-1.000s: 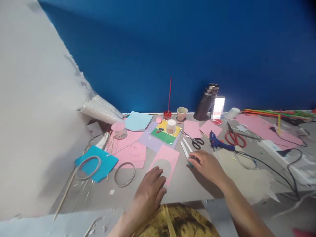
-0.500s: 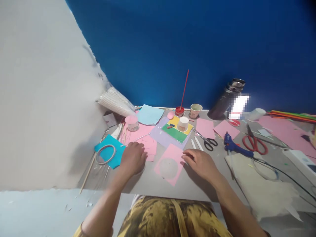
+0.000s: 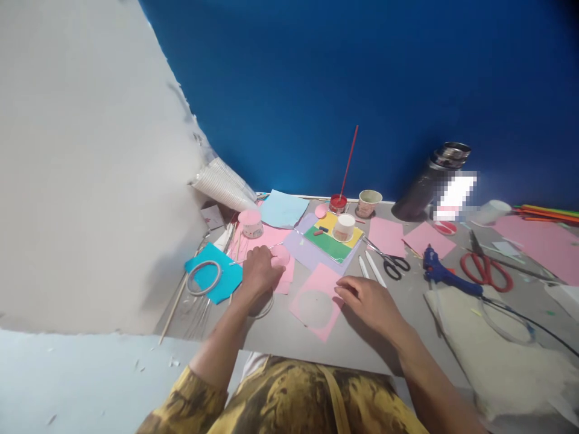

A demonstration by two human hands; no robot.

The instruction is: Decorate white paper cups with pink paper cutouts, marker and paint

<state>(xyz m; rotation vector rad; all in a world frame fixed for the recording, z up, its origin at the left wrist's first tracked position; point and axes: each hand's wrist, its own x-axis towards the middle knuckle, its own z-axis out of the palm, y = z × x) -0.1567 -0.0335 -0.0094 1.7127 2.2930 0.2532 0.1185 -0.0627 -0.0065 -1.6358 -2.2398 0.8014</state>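
Note:
My left hand [image 3: 261, 276] is over the pink papers [image 3: 286, 282] left of centre, its fingers curled at a pink paper circle [image 3: 281, 255]. The fingertips partly cover this circle, and the grip looks like a pinch. My right hand [image 3: 368, 301] has thumb and index finger close together at the right edge of a pink sheet [image 3: 329, 278]. A round grey area fills much of that sheet; whether it is a hole or a disc I cannot tell. A ring [image 3: 263, 306] lies partly hidden under my left wrist, beside a blue sheet [image 3: 230, 278] with another ring [image 3: 204, 278].
Behind the hands stand a white paper cup [image 3: 344, 228], a pink-topped cup [image 3: 251, 224] and a dark flask [image 3: 418, 190]. To the right lie black-handled scissors [image 3: 395, 266], a blue glue gun [image 3: 447, 274], red-handled scissors [image 3: 488, 274] and a beige cloth [image 3: 497, 355].
My left hand has moved forward onto the pink papers, and the pink circle now shows at its fingertips. My right hand stays at the sheet's edge. The view has swung slightly left.

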